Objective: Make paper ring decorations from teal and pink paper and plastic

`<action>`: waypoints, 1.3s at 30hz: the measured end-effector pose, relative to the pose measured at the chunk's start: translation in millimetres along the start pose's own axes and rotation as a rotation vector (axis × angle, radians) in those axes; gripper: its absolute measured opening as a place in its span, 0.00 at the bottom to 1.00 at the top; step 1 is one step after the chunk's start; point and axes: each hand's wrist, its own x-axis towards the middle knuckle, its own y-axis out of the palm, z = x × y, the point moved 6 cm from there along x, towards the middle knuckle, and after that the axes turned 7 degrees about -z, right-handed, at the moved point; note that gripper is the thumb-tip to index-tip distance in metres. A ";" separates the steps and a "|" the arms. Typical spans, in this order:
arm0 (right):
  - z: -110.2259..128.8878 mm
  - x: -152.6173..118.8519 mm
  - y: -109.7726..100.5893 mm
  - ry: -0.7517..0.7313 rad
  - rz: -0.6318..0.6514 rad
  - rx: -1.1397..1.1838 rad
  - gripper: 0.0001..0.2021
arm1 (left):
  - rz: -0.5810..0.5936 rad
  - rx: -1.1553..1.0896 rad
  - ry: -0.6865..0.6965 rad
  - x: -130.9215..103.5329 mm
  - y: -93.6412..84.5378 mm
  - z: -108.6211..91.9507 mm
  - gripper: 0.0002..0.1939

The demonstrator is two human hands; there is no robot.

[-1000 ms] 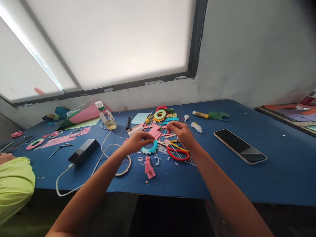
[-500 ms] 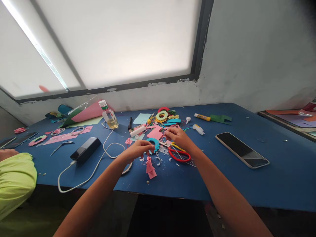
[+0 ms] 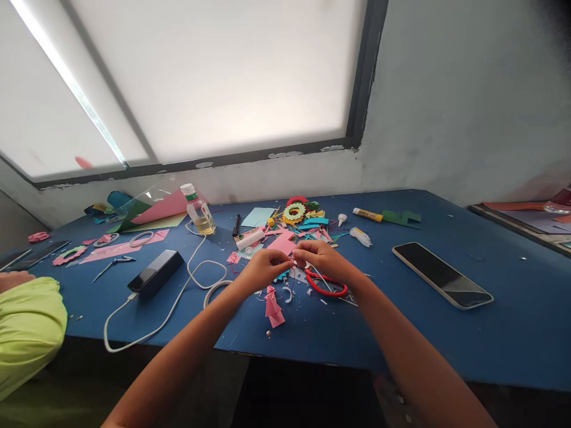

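Observation:
My left hand [image 3: 266,268] and my right hand [image 3: 322,258] meet at the fingertips over a pile of paper scraps. Both are closed in a pinch on something too small to make out; a thin reddish thread seems to hang beneath them. Folded pink paper [image 3: 273,307] lies just below my left hand. Red-handled scissors [image 3: 328,291] rest under my right hand. A blue-green paper ring [image 3: 282,276] is mostly hidden by my left hand. Behind the hands lie pink paper [image 3: 282,242] and a yellow scalloped ring [image 3: 294,213].
A white cable [image 3: 190,267] runs from a black power bank [image 3: 156,272] at the left. A bottle [image 3: 198,211] stands behind it. At the right lie a phone [image 3: 441,274] and a glue stick [image 3: 368,214]. Another person's green sleeve [image 3: 31,333] is at far left.
My left hand has moved right and slightly up, and my right hand slightly left and down, so the fingertips now meet. The blue-green ring is more covered. The view has shifted slightly.

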 end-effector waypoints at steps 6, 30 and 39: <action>1.2 -0.4 -3.4 -0.018 0.001 0.034 0.12 | 0.006 -0.072 0.046 1.8 0.5 -8.6 0.15; 3.7 -1.5 -4.7 -0.070 0.025 0.048 0.15 | -0.104 -0.238 -0.082 -4.2 -21.6 -20.2 0.16; 8.4 -4.0 0.6 -0.082 0.075 0.023 0.15 | -0.125 -0.304 -0.102 -6.1 -21.7 -22.8 0.15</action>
